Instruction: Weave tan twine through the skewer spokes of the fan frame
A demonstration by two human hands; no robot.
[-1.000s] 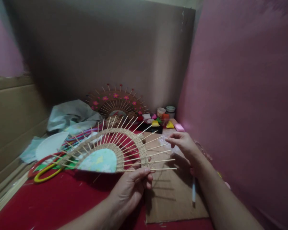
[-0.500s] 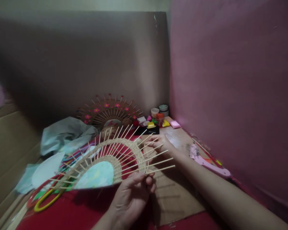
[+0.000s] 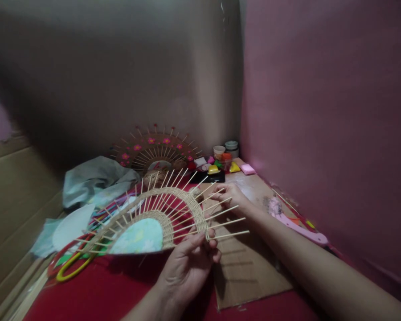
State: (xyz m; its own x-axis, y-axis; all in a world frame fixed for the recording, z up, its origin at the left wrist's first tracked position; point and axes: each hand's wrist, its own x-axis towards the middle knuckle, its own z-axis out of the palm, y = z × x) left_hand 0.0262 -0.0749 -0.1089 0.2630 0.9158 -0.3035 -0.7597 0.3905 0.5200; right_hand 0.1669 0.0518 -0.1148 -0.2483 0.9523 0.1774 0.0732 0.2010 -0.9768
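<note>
A half-round woven fan [image 3: 197, 209] with thin sticks spreading outward is held up over the table. Two bands of tan twine are woven through the sticks, and a pale blue-green patterned half-disc [image 3: 138, 236] fills its centre. My left hand [image 3: 189, 261] grips the fan at the right end of the outer band, thumb on top. Beyond the stick tips on the right, my right hand [image 3: 230, 198] has its fingers pinched together; whatever lies between them is too small to make out. A small ball of twine [image 3: 195, 192] lies behind the sticks.
A finished-looking fan with pink flowers [image 3: 150, 141] leans against the back wall. Yellow-handled scissors [image 3: 71, 269], a grey cloth [image 3: 96, 180] and a white plate [image 3: 71, 227] lie left. Cardboard [image 3: 250, 272] and a pink glue gun [image 3: 297, 229] are right; clay packets [image 3: 234, 167] sit behind.
The whole view has shifted slightly, with things now a little higher and further right. My left hand keeps its grip on the fan, and my right hand stays pinched near the stick tips.
</note>
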